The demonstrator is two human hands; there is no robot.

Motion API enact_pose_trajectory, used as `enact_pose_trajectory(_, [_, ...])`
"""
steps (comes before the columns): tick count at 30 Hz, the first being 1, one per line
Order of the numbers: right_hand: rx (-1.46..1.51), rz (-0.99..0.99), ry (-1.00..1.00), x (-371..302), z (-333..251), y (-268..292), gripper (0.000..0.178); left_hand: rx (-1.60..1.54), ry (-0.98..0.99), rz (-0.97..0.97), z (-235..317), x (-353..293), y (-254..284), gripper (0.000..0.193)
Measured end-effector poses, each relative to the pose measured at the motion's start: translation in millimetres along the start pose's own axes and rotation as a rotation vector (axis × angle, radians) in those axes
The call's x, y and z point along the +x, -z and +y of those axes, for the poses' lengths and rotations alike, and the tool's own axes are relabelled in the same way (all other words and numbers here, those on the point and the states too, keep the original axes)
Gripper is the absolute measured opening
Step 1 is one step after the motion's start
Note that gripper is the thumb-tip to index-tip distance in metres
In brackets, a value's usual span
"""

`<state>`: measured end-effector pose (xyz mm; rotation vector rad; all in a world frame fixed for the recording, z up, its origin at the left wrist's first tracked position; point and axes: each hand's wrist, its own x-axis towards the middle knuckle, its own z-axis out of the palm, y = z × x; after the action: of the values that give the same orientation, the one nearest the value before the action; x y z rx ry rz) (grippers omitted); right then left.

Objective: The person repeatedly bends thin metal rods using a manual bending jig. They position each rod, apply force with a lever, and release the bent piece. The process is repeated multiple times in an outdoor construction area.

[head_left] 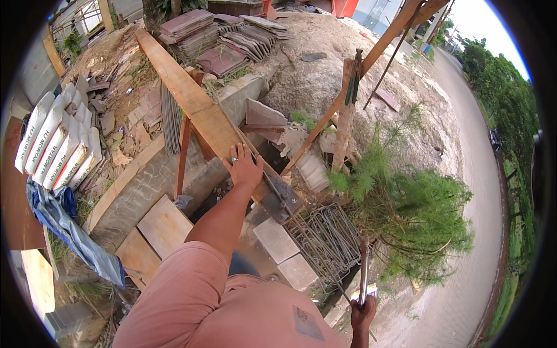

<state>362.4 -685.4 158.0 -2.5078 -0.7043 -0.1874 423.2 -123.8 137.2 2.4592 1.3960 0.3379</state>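
Observation:
My left hand (246, 169), with a ring on one finger, lies on a long wooden plank (194, 107), fingers spread. Beside its fingertips a thin steel rod (277, 194) runs along the plank's right edge and over a dark metal plate (282, 200) at the near end. Whether the fingers press on the rod I cannot tell. At the lower right my right hand (363, 313) is closed round the lower end of a metal pipe (364, 275). The pipe stands almost upright in view, its top close to a pile of bent steel stirrups (329, 235).
Stacked white bags (61, 139) and a blue tarp (75, 226) are at the left. Roof tiles (223, 40) lie behind the plank, and a sand mound (313, 75) rises beyond. A leafy green bush (412, 214) stands right of the stirrups, near a paved road (478, 174).

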Motion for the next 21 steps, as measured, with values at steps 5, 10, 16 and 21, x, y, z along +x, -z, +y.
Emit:
enact_pose_trajectory(5, [0.031, -0.199, -0.21, 65.2, -19.6, 14.0, 0.019, 0.083, -0.01, -0.03, 8.3, 3.5, -1.9, 0.068])
enact_pose_trajectory(10, [-0.132, -0.403, -0.048, 142.6, -19.0, -22.4, 0.029, 0.082, 0.006, -0.017, 2.8, 2.0, 1.9, 0.067])
enact_pose_trajectory(16, [-0.234, -0.427, 0.119, 178.6, -4.8, -61.5, 0.027, 0.106, -0.011, -0.033, 7.2, -0.4, -2.5, 0.068])
enact_pose_trajectory(21, [-0.202, -0.296, 0.203, 213.1, 13.6, -89.1, 0.022, 0.09, 0.002, -0.019, 4.2, -4.0, 3.2, 0.069])
